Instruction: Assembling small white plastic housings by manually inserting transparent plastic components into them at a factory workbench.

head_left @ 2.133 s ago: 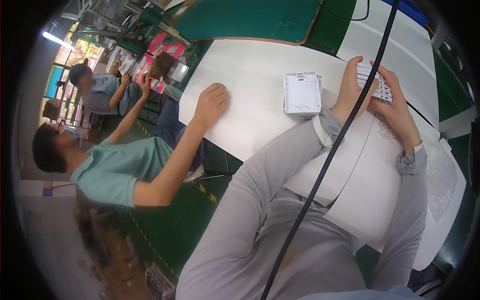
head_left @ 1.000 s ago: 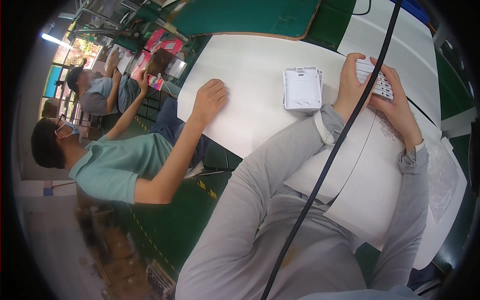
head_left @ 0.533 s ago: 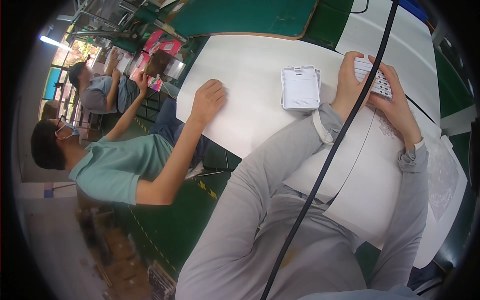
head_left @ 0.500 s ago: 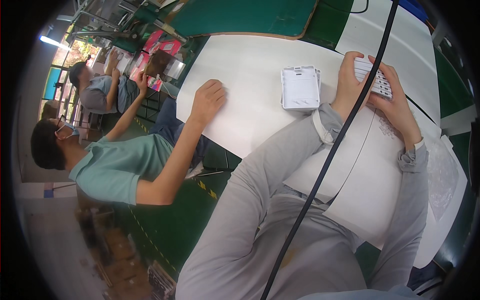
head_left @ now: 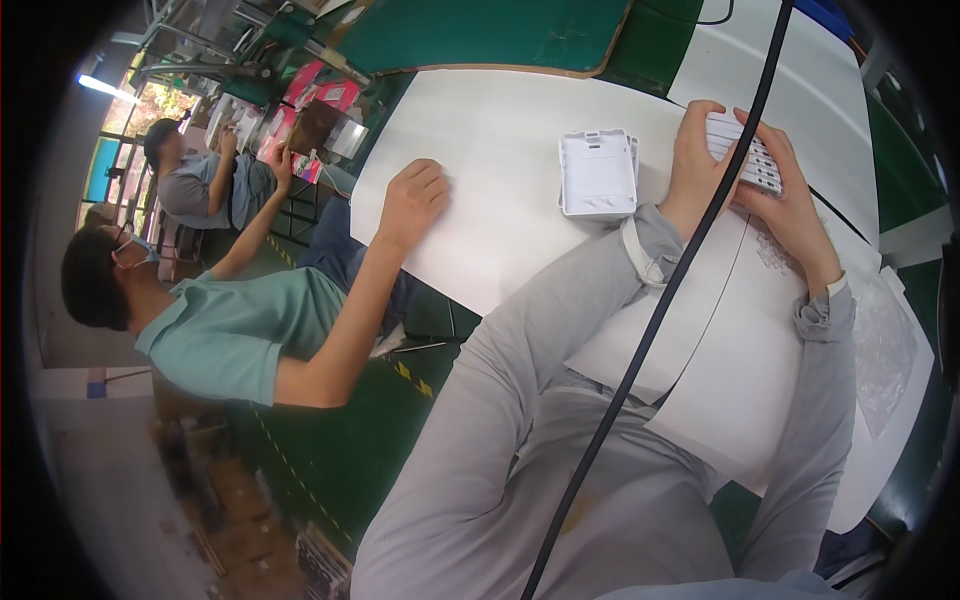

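My left hand (head_left: 692, 172) and my right hand (head_left: 797, 212) close from both sides around a row of thin white plastic pieces (head_left: 762, 168) on the white table. Small dark marks show along the pieces' edges. A black cable crosses in front and hides part of the left fingers. Left of my hands lies a small pile of white plastic housings (head_left: 598, 178), the top one with its shallow hollow facing up. Several tiny clear parts (head_left: 773, 253) lie beside my right wrist.
A clear plastic bag (head_left: 885, 350) lies on the table's right side. The black cable (head_left: 655, 335) runs diagonally through the view. At left, a co-worker in a green shirt (head_left: 225, 325) rests a hand (head_left: 412, 205) on the white table (head_left: 490, 190). A green board (head_left: 480, 35) lies beyond.
Both my hands keep their grip on the white pieces, with hardly any movement. At the far left, the other co-worker's head and arms have shifted slightly.
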Demonstrator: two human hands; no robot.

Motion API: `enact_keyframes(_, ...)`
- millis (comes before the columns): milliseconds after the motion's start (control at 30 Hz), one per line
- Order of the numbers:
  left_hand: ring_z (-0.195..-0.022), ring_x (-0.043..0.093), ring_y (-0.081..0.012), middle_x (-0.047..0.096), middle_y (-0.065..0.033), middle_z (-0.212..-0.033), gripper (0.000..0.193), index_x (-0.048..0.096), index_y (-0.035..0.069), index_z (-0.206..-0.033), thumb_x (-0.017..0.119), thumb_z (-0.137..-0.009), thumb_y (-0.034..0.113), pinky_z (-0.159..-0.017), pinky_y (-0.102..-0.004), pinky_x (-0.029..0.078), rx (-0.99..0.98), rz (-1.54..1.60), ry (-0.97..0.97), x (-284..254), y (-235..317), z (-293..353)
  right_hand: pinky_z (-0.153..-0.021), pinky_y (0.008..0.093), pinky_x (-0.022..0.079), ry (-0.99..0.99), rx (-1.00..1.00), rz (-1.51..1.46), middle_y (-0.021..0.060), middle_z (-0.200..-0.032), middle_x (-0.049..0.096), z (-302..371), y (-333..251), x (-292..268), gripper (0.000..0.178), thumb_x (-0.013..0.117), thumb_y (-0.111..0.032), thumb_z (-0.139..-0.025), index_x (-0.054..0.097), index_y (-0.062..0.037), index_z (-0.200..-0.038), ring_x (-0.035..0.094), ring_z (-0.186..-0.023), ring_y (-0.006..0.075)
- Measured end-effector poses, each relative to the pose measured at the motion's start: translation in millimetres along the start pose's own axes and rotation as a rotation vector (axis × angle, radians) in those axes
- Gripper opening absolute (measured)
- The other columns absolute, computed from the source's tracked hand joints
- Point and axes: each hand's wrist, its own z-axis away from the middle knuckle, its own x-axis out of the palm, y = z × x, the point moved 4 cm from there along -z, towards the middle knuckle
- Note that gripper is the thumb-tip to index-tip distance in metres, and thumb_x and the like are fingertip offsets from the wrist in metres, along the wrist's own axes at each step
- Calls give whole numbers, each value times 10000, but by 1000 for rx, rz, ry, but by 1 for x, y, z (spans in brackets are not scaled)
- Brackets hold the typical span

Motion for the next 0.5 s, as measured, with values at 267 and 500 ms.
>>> enact_keyframes(267, -1028, 629, -215, 597, -166, -1138, 456, 443, 26, -1320, 637, -922, 137, -866, -357, 543, 44, -31, 4, -1, 1, -1, -1139, 371, 417, 7, -5, 1, 96, -1403, 527, 1, 0, 0, 717, 804, -117, -825, 524, -182, -1481, 514, -1324, 277)
enact_keyframes(500, -1018, 632, -218, 602, -168, -1131, 445, 448, 24, -1307, 638, -922, 140, -860, -360, 544, 29, 1, -3, -2, 1, -2, -1152, 376, 410, 11, -8, 4, 81, -1431, 520, 0, 0, 1, 726, 811, -121, -819, 521, -185, -1481, 504, -1338, 271)
